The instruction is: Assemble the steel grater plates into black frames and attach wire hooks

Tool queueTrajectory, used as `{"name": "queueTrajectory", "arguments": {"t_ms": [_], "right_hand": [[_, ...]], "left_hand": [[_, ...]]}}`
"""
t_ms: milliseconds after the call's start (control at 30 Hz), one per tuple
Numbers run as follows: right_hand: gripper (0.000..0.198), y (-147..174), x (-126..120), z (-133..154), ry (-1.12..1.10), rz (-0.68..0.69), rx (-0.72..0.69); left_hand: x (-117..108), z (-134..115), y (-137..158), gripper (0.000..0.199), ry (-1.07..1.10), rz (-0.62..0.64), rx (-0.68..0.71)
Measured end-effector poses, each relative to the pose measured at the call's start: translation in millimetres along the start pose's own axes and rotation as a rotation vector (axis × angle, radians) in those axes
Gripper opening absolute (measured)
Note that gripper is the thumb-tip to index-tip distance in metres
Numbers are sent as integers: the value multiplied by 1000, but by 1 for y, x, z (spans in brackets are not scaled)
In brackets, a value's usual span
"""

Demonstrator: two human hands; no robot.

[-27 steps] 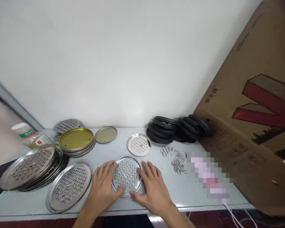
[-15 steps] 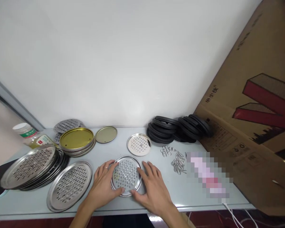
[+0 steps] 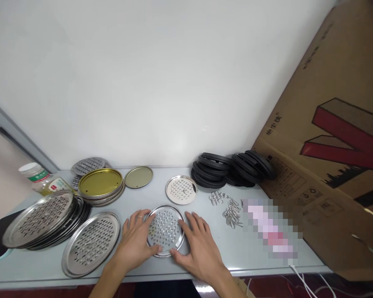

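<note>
A round metal grater disc point(image 3: 165, 229) with a raised rim and rows of holes lies flat on the table in front of me. My left hand point(image 3: 134, 241) curves round its left side, thumb at the near rim and index finger on the upper left edge. On the opposite side my right hand point(image 3: 201, 247) holds the rim, its thumb low and index finger at the right edge. Just beyond lies a smaller shiny grater disc point(image 3: 182, 190). To the left rests a larger oval-looking grater disc point(image 3: 91, 244).
At left are stacked grater discs point(image 3: 39, 219), gold discs point(image 3: 100, 182), a single gold disc point(image 3: 139, 177) and a plastic jar point(image 3: 43, 179). Black rings point(image 3: 211, 169), metal rings point(image 3: 217, 198) and wire hooks point(image 3: 232, 213) lie right, beside a cardboard box point(image 3: 317, 165).
The view has shifted very slightly. Both hands stay in place round the grater disc, and nothing else has visibly moved.
</note>
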State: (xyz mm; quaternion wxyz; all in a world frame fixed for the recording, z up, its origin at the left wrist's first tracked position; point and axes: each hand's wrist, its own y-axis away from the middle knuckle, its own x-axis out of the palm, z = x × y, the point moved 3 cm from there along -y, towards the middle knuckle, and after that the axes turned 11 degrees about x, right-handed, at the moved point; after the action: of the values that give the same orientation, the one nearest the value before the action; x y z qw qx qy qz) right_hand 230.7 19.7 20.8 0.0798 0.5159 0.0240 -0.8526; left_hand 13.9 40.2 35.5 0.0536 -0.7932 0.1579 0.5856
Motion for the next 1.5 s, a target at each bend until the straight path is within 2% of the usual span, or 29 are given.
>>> {"name": "queueTrajectory", "arguments": {"t_ms": [133, 200, 300, 400, 500, 633, 767, 833, 900, 1000, 1167, 1333, 1500], "right_hand": [[72, 0, -1, 1, -26, -22, -8], [73, 0, -2, 1, -30, -28, -11], [75, 0, -2, 0, -32, -44, 0], [74, 0, -2, -3, -52, -64, 20], [74, 0, -1, -5, -74, -74, 27], [74, 0, -1, -6, -90, -68, 39], [73, 0, -3, -5, -90, -52, 36], [72, 0, -4, -5, -89, -46, 36], [72, 0, -4, -5, -89, -46, 35], [72, 0, -4, -5, -93, -52, 28], [71, 1, -2, -5, -88, -50, 28], [70, 1, -2, -5, -97, -58, 35], [70, 1, -2, -5, -94, -62, 37]], "left_hand": [[-10, 11, -3, 85, 6, -9, 88], [-23, 22, -16, 78, -48, -60, 111], [-47, 45, -48, 58, -224, -171, 30], [-60, 67, -83, 57, -295, -225, -73], [-59, 76, -108, 50, -349, -229, -112], [-51, 72, -121, 32, -389, -195, -107], [-49, 65, -121, 35, -393, -155, -57], [-51, 61, -119, 27, -389, -157, -32], [-54, 56, -114, 23, -388, -182, -5], [-61, 54, -106, 29, -396, -241, 29], [-71, 61, -95, 29, -370, -291, 40], [-75, 61, -89, 28, -277, -335, 80], [-79, 53, -72, 24, -92, -369, 133]]}}
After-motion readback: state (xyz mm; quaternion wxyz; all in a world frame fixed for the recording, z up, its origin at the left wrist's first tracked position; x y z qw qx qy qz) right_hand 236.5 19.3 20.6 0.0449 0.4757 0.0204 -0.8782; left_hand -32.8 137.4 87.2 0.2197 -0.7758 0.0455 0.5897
